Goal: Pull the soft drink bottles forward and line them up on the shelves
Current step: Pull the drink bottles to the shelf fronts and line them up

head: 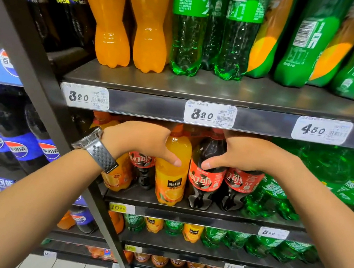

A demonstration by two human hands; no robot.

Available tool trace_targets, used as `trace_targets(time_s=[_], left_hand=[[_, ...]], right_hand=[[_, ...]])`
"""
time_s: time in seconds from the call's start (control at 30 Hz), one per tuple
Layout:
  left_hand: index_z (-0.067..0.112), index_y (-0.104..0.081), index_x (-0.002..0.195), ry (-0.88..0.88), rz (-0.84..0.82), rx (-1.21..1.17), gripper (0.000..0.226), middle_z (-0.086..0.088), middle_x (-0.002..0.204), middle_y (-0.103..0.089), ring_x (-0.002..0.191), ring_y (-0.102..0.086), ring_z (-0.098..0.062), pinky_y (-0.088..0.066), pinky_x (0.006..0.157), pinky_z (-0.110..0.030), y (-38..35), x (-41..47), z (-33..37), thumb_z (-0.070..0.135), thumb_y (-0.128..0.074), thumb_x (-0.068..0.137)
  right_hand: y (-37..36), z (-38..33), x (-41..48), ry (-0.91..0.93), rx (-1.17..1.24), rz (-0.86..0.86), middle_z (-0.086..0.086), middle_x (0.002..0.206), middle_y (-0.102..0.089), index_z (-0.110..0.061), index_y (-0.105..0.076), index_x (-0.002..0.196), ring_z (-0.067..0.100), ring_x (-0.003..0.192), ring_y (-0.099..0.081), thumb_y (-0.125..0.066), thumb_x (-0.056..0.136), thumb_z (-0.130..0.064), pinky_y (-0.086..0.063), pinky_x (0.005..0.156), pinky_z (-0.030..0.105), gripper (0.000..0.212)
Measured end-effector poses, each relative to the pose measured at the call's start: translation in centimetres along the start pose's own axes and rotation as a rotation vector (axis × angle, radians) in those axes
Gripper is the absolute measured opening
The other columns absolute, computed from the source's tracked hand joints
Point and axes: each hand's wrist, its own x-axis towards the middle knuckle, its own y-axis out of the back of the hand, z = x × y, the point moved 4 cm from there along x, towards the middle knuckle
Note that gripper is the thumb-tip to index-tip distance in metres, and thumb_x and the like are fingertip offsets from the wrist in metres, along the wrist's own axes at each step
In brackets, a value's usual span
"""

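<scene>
On the middle shelf (184,209), an orange juice bottle (171,178) stands at the front edge, with my left hand (141,140) wrapped around its shoulder and the thumb across its front. Beside it to the right stands a dark cola bottle with a red label (204,180); my right hand (243,153) grips its upper body. A second cola bottle (241,187) stands just right of that one. Behind my left wrist, another cola bottle (142,169) and an orange bottle (116,177) sit further back. All the caps are hidden under the shelf above.
Green bottles (271,195) fill the right of this shelf. The upper shelf (200,87) carries tall orange and green bottles, with price tags (209,114) along its front. A dark upright post (41,93) separates blue-labelled cola bottles on the left. Lower shelves hold more small bottles.
</scene>
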Motion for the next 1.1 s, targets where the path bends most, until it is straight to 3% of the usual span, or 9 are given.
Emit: trace_targets(time_s=[0.13, 0.3, 0.4, 0.47, 0.57, 0.73, 0.93, 1.0, 1.1], left_hand=[[0.013, -0.050, 0.124, 0.004, 0.035, 0.006, 0.080, -0.008, 0.120, -0.062, 0.102, -0.060, -0.027, -0.051, 0.088, -0.041, -0.1, 0.2, 0.1, 0.071, -0.063, 0.071], [0.016, -0.053, 0.093, 0.039, 0.048, -0.007, 0.057, 0.004, 0.081, -0.060, 0.071, -0.056, -0.014, -0.044, 0.059, -0.029, -0.1, 0.0, 0.1, 0.069, -0.063, 0.073], [0.020, -0.051, 0.083, 0.050, 0.111, 0.046, 0.054, 0.004, 0.079, -0.058, 0.066, -0.052, -0.010, -0.036, 0.053, -0.027, -0.1, -0.3, 0.5, 0.071, -0.062, 0.072], [0.024, -0.052, 0.114, -0.017, 0.197, -0.028, 0.073, 0.003, 0.114, -0.062, 0.094, -0.060, -0.017, -0.046, 0.070, -0.029, 0.0, -0.6, 1.1, 0.079, -0.057, 0.066], [0.040, -0.014, 0.146, -0.154, 0.351, -0.075, 0.094, 0.008, 0.150, -0.038, 0.128, -0.046, -0.020, -0.043, 0.091, -0.031, 0.4, -1.0, 3.0, 0.084, -0.047, 0.069], [0.036, -0.011, 0.149, -0.287, 0.467, -0.036, 0.090, 0.007, 0.156, -0.026, 0.138, -0.033, -0.018, -0.038, 0.102, -0.032, 0.5, 0.0, 6.8, 0.075, -0.049, 0.078], [0.037, -0.015, 0.148, -0.374, 0.473, -0.018, 0.096, 0.007, 0.154, -0.030, 0.138, -0.029, -0.014, -0.027, 0.105, -0.023, 0.2, 2.2, 10.3, 0.073, -0.059, 0.072], [0.042, -0.021, 0.143, -0.276, 0.418, 0.007, 0.090, 0.006, 0.148, -0.041, 0.131, -0.042, -0.017, -0.041, 0.094, -0.029, -0.3, 3.0, 10.3, 0.073, -0.062, 0.069], [0.041, -0.039, 0.131, -0.138, 0.394, 0.005, 0.077, 0.007, 0.123, -0.061, 0.107, -0.058, -0.018, -0.039, 0.069, -0.025, -0.4, 3.3, 10.1, 0.074, -0.063, 0.066]], right_hand=[[-0.1, 0.0, 0.0, 0.019, -0.016, 0.091, 0.000, 0.103, -0.067, -0.039, -0.022, 0.132, 0.011, 0.074, -0.068, -0.063, 0.059, -0.074, -0.055, 0.063, 0.037, 0.091], [-0.5, 1.0, 0.0, 0.009, -0.054, 0.124, -0.011, 0.103, -0.064, -0.030, -0.029, 0.132, 0.013, 0.080, -0.060, -0.065, 0.063, -0.072, -0.043, 0.063, 0.022, 0.089], [-0.4, 1.2, -0.5, 0.001, -0.012, 0.131, 0.000, 0.132, -0.056, -0.027, -0.032, 0.137, 0.023, 0.111, -0.056, -0.050, 0.059, -0.085, -0.049, 0.088, 0.034, 0.099], [0.3, 1.5, -1.4, 0.012, -0.003, 0.244, -0.003, 0.146, -0.041, -0.033, -0.026, 0.141, 0.023, 0.128, -0.044, -0.036, 0.065, -0.088, -0.041, 0.097, 0.033, 0.094], [1.3, 2.6, -3.0, -0.024, -0.161, 0.407, -0.003, 0.144, -0.044, -0.039, -0.030, 0.137, 0.025, 0.126, -0.047, -0.028, 0.079, -0.078, -0.045, 0.091, 0.036, 0.070], [2.0, 6.2, -4.6, -0.187, -0.132, 0.320, -0.006, 0.147, -0.040, -0.041, -0.028, 0.140, 0.024, 0.128, -0.045, -0.029, 0.066, -0.088, -0.046, 0.097, 0.040, 0.088], [1.1, 6.0, -4.7, -0.178, -0.106, 0.337, -0.007, 0.144, -0.042, -0.040, -0.032, 0.136, 0.023, 0.127, -0.045, -0.059, 0.054, -0.082, -0.048, 0.093, 0.037, 0.096], [0.8, 6.0, -4.5, -0.176, -0.088, 0.366, -0.007, 0.139, -0.047, -0.039, -0.036, 0.132, 0.024, 0.121, -0.050, -0.066, 0.056, -0.075, -0.050, 0.086, 0.035, 0.090], [0.5, 6.5, -4.4, -0.167, -0.096, 0.392, -0.007, 0.129, -0.055, -0.037, -0.041, 0.127, 0.024, 0.111, -0.056, -0.068, 0.058, -0.072, -0.045, 0.072, 0.030, 0.081]])
